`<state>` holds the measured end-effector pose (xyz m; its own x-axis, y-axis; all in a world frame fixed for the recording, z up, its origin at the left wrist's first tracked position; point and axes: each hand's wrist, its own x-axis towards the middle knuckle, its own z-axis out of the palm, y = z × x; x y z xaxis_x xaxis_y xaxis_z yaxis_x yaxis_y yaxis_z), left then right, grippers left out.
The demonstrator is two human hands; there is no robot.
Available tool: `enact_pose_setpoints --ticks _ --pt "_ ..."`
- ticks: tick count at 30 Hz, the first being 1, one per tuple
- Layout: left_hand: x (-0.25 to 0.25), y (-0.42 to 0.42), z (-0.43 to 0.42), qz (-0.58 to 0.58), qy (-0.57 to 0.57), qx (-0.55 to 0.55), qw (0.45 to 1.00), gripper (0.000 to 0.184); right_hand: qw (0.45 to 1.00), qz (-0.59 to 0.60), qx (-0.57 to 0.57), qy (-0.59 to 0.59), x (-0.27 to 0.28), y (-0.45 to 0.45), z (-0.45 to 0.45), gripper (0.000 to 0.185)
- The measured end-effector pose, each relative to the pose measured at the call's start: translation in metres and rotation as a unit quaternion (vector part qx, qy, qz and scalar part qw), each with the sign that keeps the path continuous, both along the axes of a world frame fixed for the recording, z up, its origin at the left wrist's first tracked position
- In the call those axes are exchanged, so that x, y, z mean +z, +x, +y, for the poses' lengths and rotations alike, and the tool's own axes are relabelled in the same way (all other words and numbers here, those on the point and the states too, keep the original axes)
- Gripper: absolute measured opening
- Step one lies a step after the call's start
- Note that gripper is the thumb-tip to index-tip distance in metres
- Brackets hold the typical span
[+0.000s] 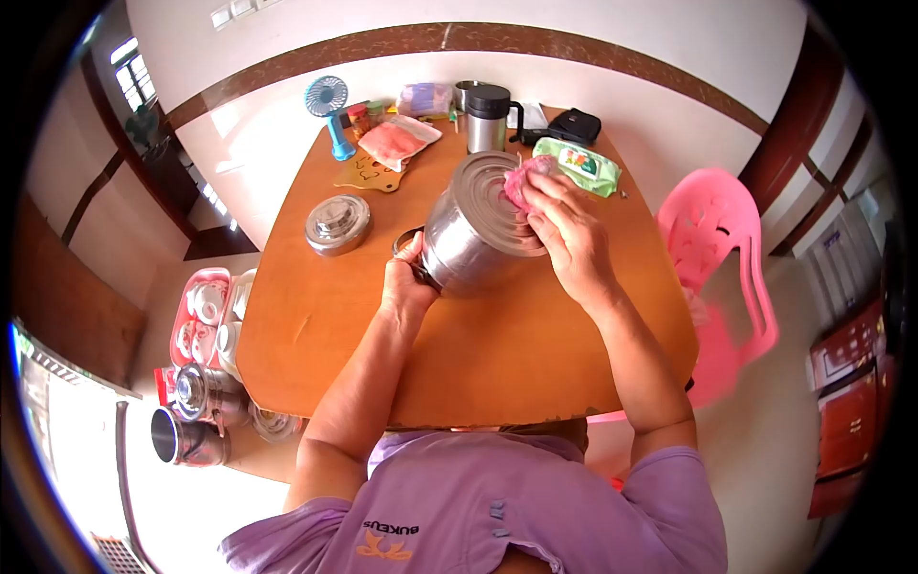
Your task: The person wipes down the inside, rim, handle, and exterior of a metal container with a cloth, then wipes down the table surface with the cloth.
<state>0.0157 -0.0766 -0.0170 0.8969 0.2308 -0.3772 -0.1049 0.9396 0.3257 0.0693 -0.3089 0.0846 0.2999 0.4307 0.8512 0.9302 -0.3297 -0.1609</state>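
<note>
A stainless steel pot (466,251) is tilted over the wooden table (316,325), its ringed round base (481,196) turned up and away from me. My left hand (406,285) is closed around the pot's dark side handle. My right hand (574,234) presses a crumpled pink cloth (521,182) against the right part of the base. Left of the pot, a round metal lid (338,225) lies on the tabletop. The pot's opening is hidden from view.
Along the back stand a blue fan (327,100), a metal flask (488,120), a pink bag (399,142) and green wipes (579,165). A pink chair (712,215) is at the right. Lower left are more pots (206,392) and a dish basket (178,330).
</note>
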Motion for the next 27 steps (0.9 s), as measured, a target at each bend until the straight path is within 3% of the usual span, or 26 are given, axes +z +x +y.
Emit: enact_pose_setpoints --ticks 4,6,9,11,15,19,21,22,23,24,25,27 --pt "-0.004 0.002 0.007 -0.027 0.005 -0.001 1.0 0.03 0.994 0.056 0.088 -0.042 0.018 -0.026 0.006 0.027" --pt "0.0 0.0 0.007 -0.031 0.01 -0.012 0.999 0.031 0.956 0.218 0.195 -0.029 0.039 -0.044 0.011 0.027" --pt "0.0 0.0 0.008 -0.046 0.013 -0.034 0.998 0.029 0.916 0.283 0.284 -0.036 0.047 -0.039 0.026 0.028" --pt "-0.002 0.002 0.01 -0.053 0.016 -0.041 0.998 0.029 0.931 0.194 0.306 -0.039 0.045 -0.015 0.044 0.03" --pt "-0.02 0.012 0.021 -0.062 0.025 -0.037 0.997 0.03 0.976 0.023 0.207 -0.07 0.048 0.014 0.067 0.037" --pt "-0.029 0.016 0.025 -0.064 0.013 -0.041 0.997 0.03 0.997 -0.018 0.046 -0.053 0.04 0.035 0.069 0.035" --pt "-0.028 0.016 0.024 -0.059 0.006 -0.042 0.997 0.026 0.997 0.043 0.007 -0.061 0.027 0.056 0.058 0.032" --pt "-0.026 0.016 0.024 -0.057 0.005 -0.041 0.998 0.022 0.982 0.178 0.032 -0.045 0.022 0.062 0.052 0.032" --pt "-0.025 0.015 0.024 -0.053 0.004 -0.04 0.998 0.019 0.948 0.311 0.056 -0.029 0.017 0.067 0.046 0.032" --pt "-0.024 0.015 0.024 -0.048 0.001 -0.036 0.998 0.02 0.894 0.419 0.154 0.028 0.017 0.07 0.042 0.035" --pt "-0.023 0.015 0.024 -0.043 -0.003 -0.033 0.999 0.02 0.853 0.492 0.147 0.091 0.023 0.055 0.036 0.036" --pt "-0.02 0.014 0.023 -0.033 -0.009 -0.027 0.999 0.02 0.741 0.587 0.238 0.222 -0.003 0.07 0.023 0.037"
